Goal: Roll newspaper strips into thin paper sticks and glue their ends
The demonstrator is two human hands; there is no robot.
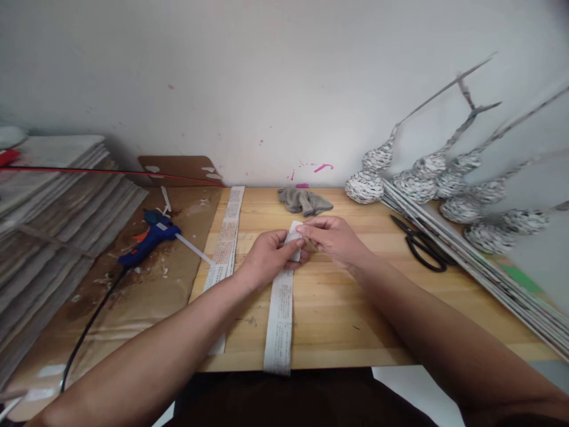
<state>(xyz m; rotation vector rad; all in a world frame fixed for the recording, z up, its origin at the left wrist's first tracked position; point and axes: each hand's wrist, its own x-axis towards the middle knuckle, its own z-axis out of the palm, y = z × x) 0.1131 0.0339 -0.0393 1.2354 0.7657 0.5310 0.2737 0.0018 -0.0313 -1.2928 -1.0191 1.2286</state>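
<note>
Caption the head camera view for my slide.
Left hand and right hand pinch the far end of a newspaper strip on a wooden table, glue gun and scissors nearby.

Glue gun (149,239) left – scissors (422,244) right of strip (281,308).

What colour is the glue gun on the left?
The glue gun is blue; the head view shows it.

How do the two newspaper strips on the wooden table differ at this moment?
The held strip has its far end pinched and slightly lifted between the left hand and right hand. The left strip lies flat, and neither hand grips it. The held strip's near end reaches the front edge of the table, while the left strip stops short of it but runs farther back toward the wall. Both are long, narrow bands of printed newsprint.
</note>
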